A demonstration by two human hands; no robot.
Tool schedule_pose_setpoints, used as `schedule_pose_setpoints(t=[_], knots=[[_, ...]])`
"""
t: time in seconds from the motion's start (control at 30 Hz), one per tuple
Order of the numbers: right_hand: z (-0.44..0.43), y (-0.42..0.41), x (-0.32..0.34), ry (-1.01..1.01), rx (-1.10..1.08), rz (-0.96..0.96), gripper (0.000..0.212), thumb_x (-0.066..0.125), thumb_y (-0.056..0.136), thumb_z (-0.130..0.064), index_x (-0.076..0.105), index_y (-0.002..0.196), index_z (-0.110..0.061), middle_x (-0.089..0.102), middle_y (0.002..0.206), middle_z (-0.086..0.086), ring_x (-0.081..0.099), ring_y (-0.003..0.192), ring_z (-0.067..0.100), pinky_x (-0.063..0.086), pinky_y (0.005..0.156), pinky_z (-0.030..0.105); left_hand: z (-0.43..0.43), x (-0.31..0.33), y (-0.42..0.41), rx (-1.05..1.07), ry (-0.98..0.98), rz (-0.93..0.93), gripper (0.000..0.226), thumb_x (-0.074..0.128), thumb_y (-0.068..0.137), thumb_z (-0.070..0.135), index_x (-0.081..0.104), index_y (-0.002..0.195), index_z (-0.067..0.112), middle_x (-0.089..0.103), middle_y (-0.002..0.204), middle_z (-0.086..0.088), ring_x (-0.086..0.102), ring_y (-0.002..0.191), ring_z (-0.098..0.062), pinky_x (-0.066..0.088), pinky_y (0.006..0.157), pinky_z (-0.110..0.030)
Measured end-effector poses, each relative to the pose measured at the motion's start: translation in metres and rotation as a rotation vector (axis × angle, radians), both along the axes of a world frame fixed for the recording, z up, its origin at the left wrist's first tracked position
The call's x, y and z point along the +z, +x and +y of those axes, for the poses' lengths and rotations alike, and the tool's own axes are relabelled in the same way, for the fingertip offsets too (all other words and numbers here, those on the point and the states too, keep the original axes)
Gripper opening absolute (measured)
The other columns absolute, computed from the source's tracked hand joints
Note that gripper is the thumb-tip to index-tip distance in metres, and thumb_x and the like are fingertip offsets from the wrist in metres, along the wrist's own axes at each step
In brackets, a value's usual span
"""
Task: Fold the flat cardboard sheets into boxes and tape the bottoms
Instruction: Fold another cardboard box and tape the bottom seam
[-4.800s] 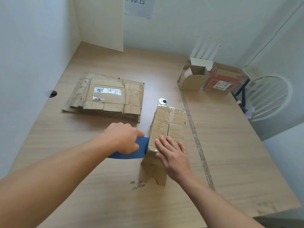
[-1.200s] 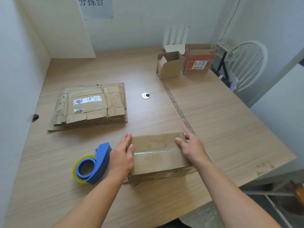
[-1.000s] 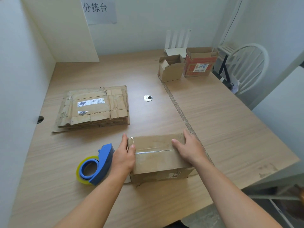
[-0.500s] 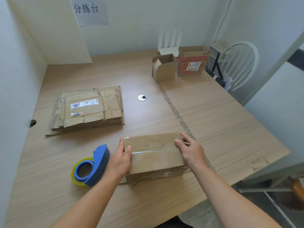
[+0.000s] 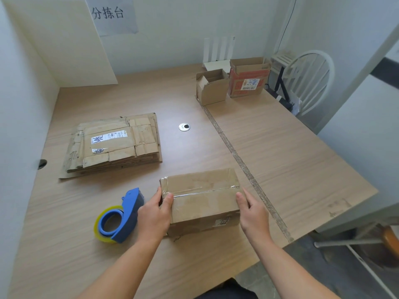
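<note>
The left hand (image 5: 154, 214) and the right hand (image 5: 252, 210) hold the brown cardboard box (image 5: 200, 201) between them, one at each end. Each hand has its thumb laid on the top panel and its fingers wrapped down the end face. The box lies on the light wooden surface (image 5: 280, 152) with its clear-taped seam facing up. A few seconds ago it stood on end, with the right hand flat on it and the left hand gripping the blue tape dispenser with its yellowish roll (image 5: 121, 216). That dispenser now lies released on the surface just left of the left hand. Over the last second both hands have kept the same ends. Beyond the left hand lies the stack of flattened brown cardboard sheets (image 5: 114, 143), unmoved. Far beyond the right hand stand a plain brown open box (image 5: 212, 87) and a red printed open box (image 5: 248, 77), side by side as before.
</note>
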State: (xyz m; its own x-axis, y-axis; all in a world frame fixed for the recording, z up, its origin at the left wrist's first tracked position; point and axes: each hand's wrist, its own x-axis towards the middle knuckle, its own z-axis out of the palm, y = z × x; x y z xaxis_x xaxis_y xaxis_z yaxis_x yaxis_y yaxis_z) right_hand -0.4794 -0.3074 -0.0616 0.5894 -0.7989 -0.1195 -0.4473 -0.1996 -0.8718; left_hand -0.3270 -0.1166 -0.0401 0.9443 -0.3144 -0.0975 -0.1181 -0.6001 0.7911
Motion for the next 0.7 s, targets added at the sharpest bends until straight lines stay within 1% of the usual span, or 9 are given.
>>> schedule_pose_setpoints(t=[0.07,0.13,0.23,0.3,0.4,0.5,0.57,0.63,0.7], knots=[[-0.002,-0.004,0.002,0.157,0.07,-0.074,0.062,0.054,0.094,-0.055,0.047,0.146,-0.023,0.043,0.152,-0.009,0.035,0.143,0.009,0.027,0.119,0.031,0.009,-0.002,0.005,-0.116,-0.077,0.164,0.058,0.056,0.095,0.049,0.041,0.149,0.034,0.063,0.128,0.012,0.055,0.112,-0.01,0.043,0.092,-0.031],[-0.014,-0.015,0.002,0.34,0.266,-0.119,0.077,0.064,0.085,-0.063,0.038,0.151,-0.033,0.041,0.153,-0.018,0.036,0.142,0.004,0.03,0.118,0.036,0.022,-0.007,0.013,-0.276,-0.202,0.36,0.089,0.068,0.079,0.063,0.025,0.154,0.042,0.05,0.143,0.023,0.048,0.13,-0.002,0.039,0.11,-0.034],[-0.027,-0.03,-0.002,0.34,0.421,-0.116,0.085,0.078,0.082,-0.045,0.032,0.153,-0.035,0.043,0.15,-0.02,0.045,0.134,0.0,0.04,0.11,0.028,0.036,-0.016,0.018,-0.428,-0.186,0.394,0.115,0.082,0.067,0.06,0.011,0.156,0.042,0.044,0.148,0.024,0.046,0.133,0.002,0.038,0.114,-0.037],[-0.026,-0.031,-0.004,0.264,0.324,-0.139,0.078,0.077,0.08,-0.039,0.04,0.148,-0.035,0.053,0.142,-0.018,0.052,0.126,-0.005,0.042,0.103,0.015,0.035,-0.016,0.014,-0.404,-0.148,0.272,0.118,0.075,0.062,0.075,0.016,0.157,0.037,0.048,0.146,0.02,0.049,0.131,0.001,0.04,0.112,-0.034],[-0.024,-0.026,0.0,0.144,0.174,-0.129,0.062,0.07,0.077,-0.047,0.051,0.135,-0.039,0.067,0.11,-0.023,0.059,0.105,-0.013,0.043,0.087,0.004,0.03,-0.006,0.01,-0.338,-0.165,0.191,0.126,0.059,0.048,0.096,0.029,0.154,0.032,0.057,0.135,0.023,0.055,0.122,0.003,0.044,0.108,-0.03],[-0.031,-0.023,0.002,0.19,0.125,-0.163,0.042,0.068,0.077,-0.049,0.073,0.112,-0.025,0.074,0.108,-0.013,0.064,0.112,0.008,0.049,0.09,0.015,0.027,0.001,0.015,-0.35,-0.197,0.211,0.116,0.063,0.05,0.093,0.034,0.149,0.039,0.058,0.121,0.041,0.059,0.115,0.006,0.048,0.105,-0.035],[-0.035,-0.024,0.007,0.238,0.172,-0.189,0.052,0.07,0.075,-0.063,0.074,0.11,-0.025,0.073,0.113,-0.009,0.064,0.116,0.012,0.049,0.097,0.025,0.028,0.006,0.02,-0.391,-0.153,0.205,0.118,0.061,0.051,0.094,0.032,0.151,0.038,0.05,0.121,0.05,0.055,0.117,0.012,0.046,0.107,-0.032],[-0.04,-0.025,0.011,0.279,0.209,-0.179,0.067,0.071,0.066,-0.075,0.072,0.114,-0.028,0.071,0.119,-0.01,0.062,0.118,0.009,0.048,0.102,0.031,0.029,0.01,0.023,-0.429,-0.099,0.186,0.12,0.057,0.05,0.096,0.026,0.151,0.038,0.044,0.112,0.06,0.05,0.112,0.024,0.043,0.103,-0.021],[-0.043,-0.023,0.016,0.328,0.222,-0.166,0.057,0.07,0.074,-0.063,0.07,0.118,-0.027,0.069,0.122,-0.01,0.061,0.12,0.01,0.048,0.105,0.034,0.028,0.012,0.022,-0.45,-0.062,0.176,0.111,0.065,0.061,0.084,0.024,0.151,0.035,0.041,0.101,0.065,0.048,0.104,0.03,0.039,0.093,-0.008]])
